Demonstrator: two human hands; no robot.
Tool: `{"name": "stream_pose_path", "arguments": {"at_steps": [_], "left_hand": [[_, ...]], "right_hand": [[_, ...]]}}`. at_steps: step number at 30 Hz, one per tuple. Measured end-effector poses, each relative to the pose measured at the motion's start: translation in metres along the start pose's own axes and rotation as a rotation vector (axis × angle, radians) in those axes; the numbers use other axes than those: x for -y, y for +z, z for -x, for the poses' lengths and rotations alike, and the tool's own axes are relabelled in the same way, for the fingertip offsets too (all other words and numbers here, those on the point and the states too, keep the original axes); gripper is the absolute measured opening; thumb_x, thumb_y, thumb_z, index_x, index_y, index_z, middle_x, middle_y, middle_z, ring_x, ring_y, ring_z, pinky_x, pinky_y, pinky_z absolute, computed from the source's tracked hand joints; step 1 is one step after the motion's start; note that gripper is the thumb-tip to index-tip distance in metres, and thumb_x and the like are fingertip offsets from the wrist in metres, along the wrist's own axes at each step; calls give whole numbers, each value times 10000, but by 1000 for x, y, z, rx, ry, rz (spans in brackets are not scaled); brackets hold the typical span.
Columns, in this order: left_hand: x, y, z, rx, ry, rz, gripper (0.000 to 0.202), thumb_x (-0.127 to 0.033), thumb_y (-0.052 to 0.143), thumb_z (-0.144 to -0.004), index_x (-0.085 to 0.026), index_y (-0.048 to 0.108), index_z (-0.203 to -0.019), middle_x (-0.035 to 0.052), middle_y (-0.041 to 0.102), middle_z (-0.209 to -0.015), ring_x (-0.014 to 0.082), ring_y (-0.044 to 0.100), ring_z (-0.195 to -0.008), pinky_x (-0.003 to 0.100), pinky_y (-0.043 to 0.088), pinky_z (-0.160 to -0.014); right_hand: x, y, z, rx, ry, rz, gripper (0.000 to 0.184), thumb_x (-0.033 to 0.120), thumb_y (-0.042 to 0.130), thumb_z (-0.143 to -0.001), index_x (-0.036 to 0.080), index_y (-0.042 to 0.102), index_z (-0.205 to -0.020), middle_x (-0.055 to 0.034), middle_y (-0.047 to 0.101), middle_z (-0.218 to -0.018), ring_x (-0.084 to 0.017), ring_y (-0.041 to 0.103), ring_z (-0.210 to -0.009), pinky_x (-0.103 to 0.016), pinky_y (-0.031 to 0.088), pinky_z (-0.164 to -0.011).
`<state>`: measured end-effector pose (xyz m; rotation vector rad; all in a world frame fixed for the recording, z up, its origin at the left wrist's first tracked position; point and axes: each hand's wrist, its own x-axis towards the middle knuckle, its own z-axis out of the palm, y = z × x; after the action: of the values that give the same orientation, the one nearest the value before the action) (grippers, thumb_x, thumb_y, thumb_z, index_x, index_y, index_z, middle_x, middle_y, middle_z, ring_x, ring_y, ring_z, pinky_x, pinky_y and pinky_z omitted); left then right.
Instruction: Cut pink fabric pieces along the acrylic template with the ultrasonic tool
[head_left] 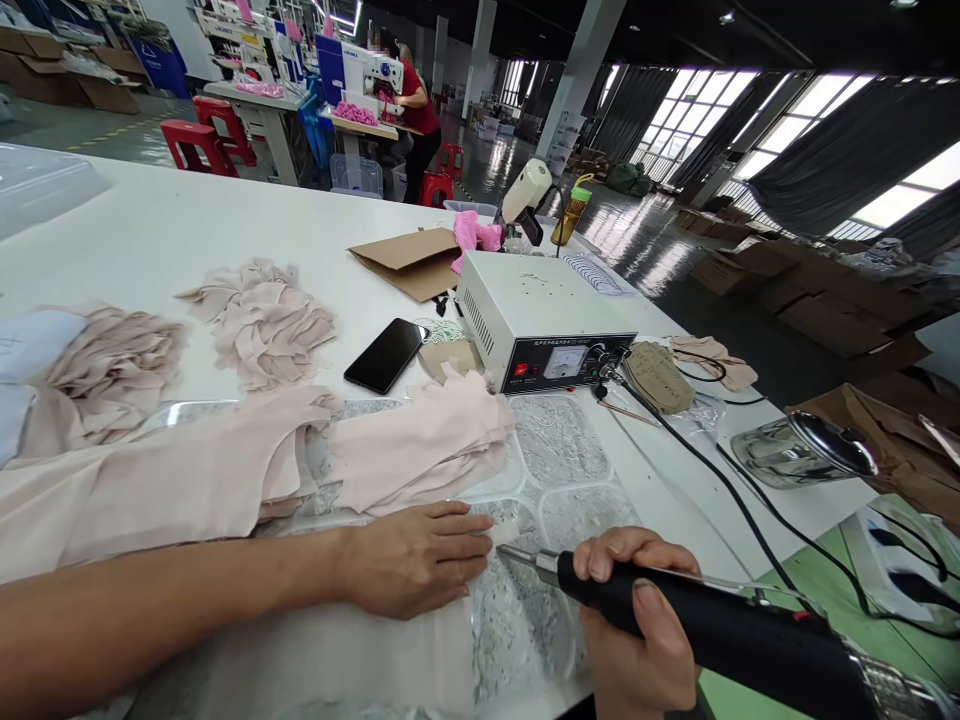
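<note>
My left hand [416, 555] lies flat, fingers stretched, pressing a small strip of pale pink fabric [501, 532] onto a clear glass plate [559, 450] on the white table. My right hand [637, 625] is wrapped round a black hand-held tool [720, 625]. Its metal tip [517, 553] points left and meets the fabric just by my left fingertips. A cable runs from the tool to a white control box [536, 315] behind. Folded pink fabric pieces [420, 440] lie just beyond my left hand.
Heaps of pink fabric scraps [262, 320] and a black phone [385, 355] lie on the white table [150, 230]. Cardboard [412, 260], a metal lid [806, 450] and black cables are to the right. A person in red sits at a sewing machine far behind.
</note>
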<state>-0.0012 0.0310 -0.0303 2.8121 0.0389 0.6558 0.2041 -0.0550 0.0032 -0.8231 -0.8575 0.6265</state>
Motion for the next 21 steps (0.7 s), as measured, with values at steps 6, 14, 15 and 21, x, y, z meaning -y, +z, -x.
{"name": "stream_pose_path", "arguments": {"at_steps": [6, 14, 15, 21], "left_hand": [[0, 1, 2, 15, -12, 37, 277, -203, 445, -990, -83, 593, -1190, 146, 632, -1244, 253, 489, -1293, 382, 363, -1116], [-4, -22, -5, -73, -78, 51, 256, -186, 455, -979, -93, 574, -1187, 164, 637, -1183, 262, 524, -1226, 401, 435, -1052], [-9, -26, -6, -80, -92, 34, 252, -172, 452, -976, -87, 569, -1182, 159, 653, -1109, 256, 562, -1150, 388, 465, -1002], [-50, -28, 11, 55, -221, -71, 226, -162, 424, -955, -108, 555, -1130, 65, 580, -782, 182, 535, -664, 303, 460, -640]], "right_hand": [[1, -2, -2, -14, -10, -25, 52, 206, 557, -778, 206, 549, -830, 12, 508, -742, -104, 513, -556, -275, 475, -498], [-2, -2, -5, -38, -43, -31, 86, 211, 559, -763, 212, 547, -848, 14, 499, -765, -101, 514, -566, -276, 472, -512], [-3, -1, -5, -40, -44, -31, 87, 212, 561, -763, 211, 546, -849, 14, 499, -770, -100, 515, -567, -278, 473, -515], [-4, -1, -4, -34, -39, -32, 94, 204, 565, -757, 203, 548, -849, 8, 513, -784, -108, 526, -582, -298, 487, -523]]}}
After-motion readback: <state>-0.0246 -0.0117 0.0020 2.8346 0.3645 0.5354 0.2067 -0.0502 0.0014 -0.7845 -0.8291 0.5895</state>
